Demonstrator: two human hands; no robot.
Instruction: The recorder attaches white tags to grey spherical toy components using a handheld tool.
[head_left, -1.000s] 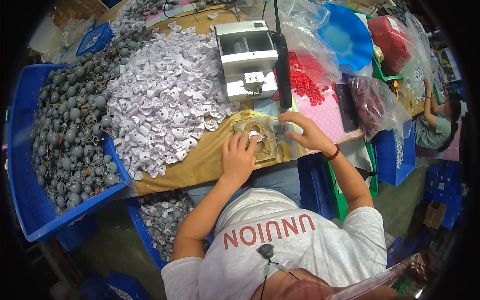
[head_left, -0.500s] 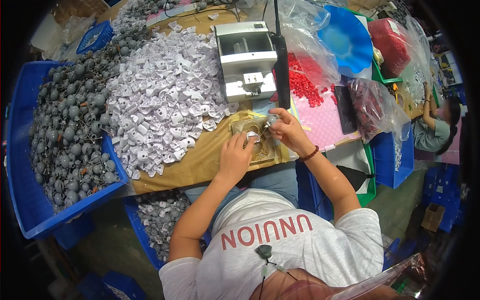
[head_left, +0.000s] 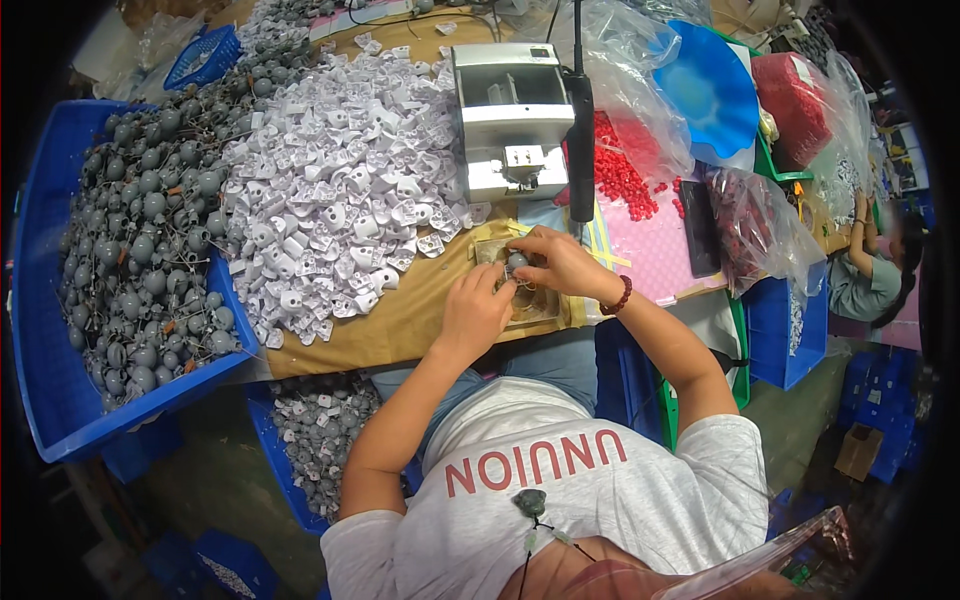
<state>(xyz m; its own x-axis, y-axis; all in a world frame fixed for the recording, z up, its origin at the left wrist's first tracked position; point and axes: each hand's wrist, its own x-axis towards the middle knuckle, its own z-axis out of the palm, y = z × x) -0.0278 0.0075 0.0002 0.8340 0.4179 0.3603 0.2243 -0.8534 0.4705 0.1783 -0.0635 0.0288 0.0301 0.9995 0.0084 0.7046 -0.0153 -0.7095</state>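
Both my hands meet over a small translucent fixture plate (head_left: 535, 308) at the table's front edge. My right hand (head_left: 568, 268) pinches a round grey plastic ball part (head_left: 517, 260) between thumb and fingers. Close beside it, my left hand (head_left: 477, 308) is closed, its fingertips at the fixture on a small white plastic piece that they mostly hide. How far the ball part sits in the white piece cannot be made out. A large heap of similar white plastic pieces (head_left: 335, 190) lies to the left, and grey ball parts with wires (head_left: 150, 250) fill a blue bin (head_left: 45, 300) beyond it.
A silver-and-white bench machine (head_left: 512, 120) stands behind the fixture, with a black upright bar (head_left: 580, 150) beside it. Small red parts (head_left: 622, 175), a dark phone (head_left: 700, 228) and a blue scalloped dish (head_left: 705, 85) lie to the right. Another person (head_left: 868, 270) sits far right.
My right hand has brought the grey ball part left and down to my left fingertips over the fixture. My left hand stays near the same spot. The view has shifted slightly.
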